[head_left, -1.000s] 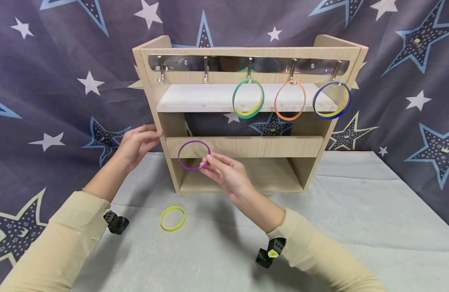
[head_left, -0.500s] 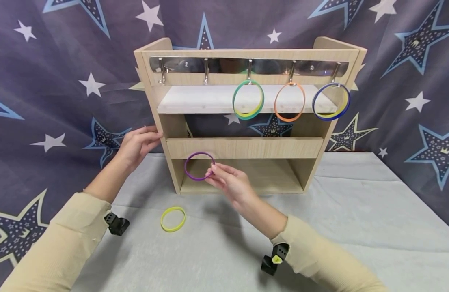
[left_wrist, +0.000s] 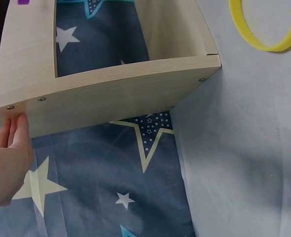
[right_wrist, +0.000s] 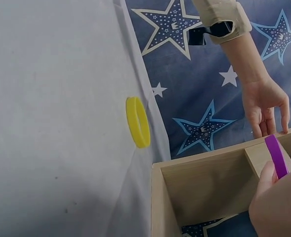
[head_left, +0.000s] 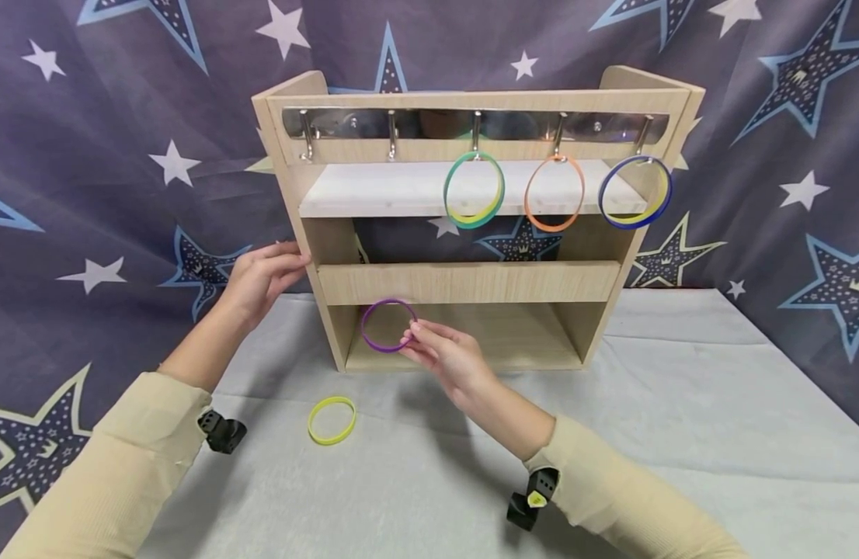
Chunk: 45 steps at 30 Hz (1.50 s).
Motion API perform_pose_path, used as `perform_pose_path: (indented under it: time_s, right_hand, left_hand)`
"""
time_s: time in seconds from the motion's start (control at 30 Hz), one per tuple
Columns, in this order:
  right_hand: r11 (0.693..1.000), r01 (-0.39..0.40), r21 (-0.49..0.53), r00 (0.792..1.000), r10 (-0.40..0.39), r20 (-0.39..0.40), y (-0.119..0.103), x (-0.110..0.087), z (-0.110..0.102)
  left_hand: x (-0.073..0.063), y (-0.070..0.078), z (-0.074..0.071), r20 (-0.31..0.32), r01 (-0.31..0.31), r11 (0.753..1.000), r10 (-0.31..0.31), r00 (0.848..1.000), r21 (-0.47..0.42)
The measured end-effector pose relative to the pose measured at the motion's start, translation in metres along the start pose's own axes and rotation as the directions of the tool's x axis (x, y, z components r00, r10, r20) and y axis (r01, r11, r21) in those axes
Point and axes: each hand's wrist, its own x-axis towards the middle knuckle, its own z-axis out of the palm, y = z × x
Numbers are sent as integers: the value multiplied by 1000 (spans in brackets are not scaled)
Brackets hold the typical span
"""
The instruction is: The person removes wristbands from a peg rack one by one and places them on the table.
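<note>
My right hand pinches a purple silicone wristband between thumb and fingers, in front of the lower opening of a light wooden shelf unit. In the right wrist view the purple wristband stands edge-on above the fingers. My left hand touches the unit's left side with extended fingers; the left wrist view shows its fingertips against the outer side panel. A yellow wristband lies on the grey cloth before the unit.
Across the unit's top runs a metal hook rail. From its hooks hang a teal wristband, an orange wristband and a dark blue wristband; yellow shows inside the teal and blue ones. Behind hangs a star-patterned curtain.
My right hand has drawn the purple wristband down and slightly right, from before the middle board to the lower opening. The left hand stays at the unit's side.
</note>
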Motion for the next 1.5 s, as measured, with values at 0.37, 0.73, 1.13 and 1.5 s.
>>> perform_pose_path:
  time_s: [0.37, 0.73, 1.13, 1.5]
  right_hand:
    - [995, -87, -58, 995, 84, -52, 6, 0, -13]
    - [977, -143, -159, 989, 133, -70, 23, -1, -27]
    - [949, -165, -268, 986, 166, -22, 45, -6, -39]
    - [921, -194, -339, 980, 196, -30, 59, -9, -40]
  left_hand:
    - [0, 1, 0, -2, -1, 1000, 2, 1000, 23]
    - [0, 0, 0, -6, -10, 1000, 10, 1000, -20]
    - [1, -2, 0, 2, -17, 998, 17, 1000, -56]
    - [0, -1, 1, -7, -11, 999, 10, 1000, -33]
